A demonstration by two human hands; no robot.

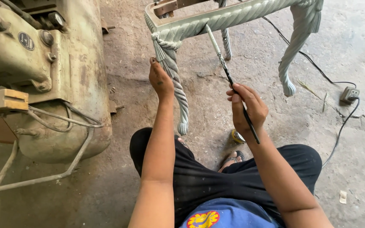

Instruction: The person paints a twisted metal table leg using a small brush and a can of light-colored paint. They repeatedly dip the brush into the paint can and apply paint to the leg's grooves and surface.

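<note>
Grey-green paint may smear: left hand (pixel 160 80) grips the twisted leg (pixel 175 80), right hand (pixel 248 107) pinches the brush (pixel 220 55) against the rail (pixel 233 17).

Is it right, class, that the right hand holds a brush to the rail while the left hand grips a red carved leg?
Not quite. The head view shows the leg is pale grey-green, not red. The right hand holds the brush to the rail; the left hand is on that leg.

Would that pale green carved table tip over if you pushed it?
Probably not easily: the table stands on spread carved legs. It looks like stiff, solid wood, so likely heavy. The left hand steadies one twisted leg.
</note>
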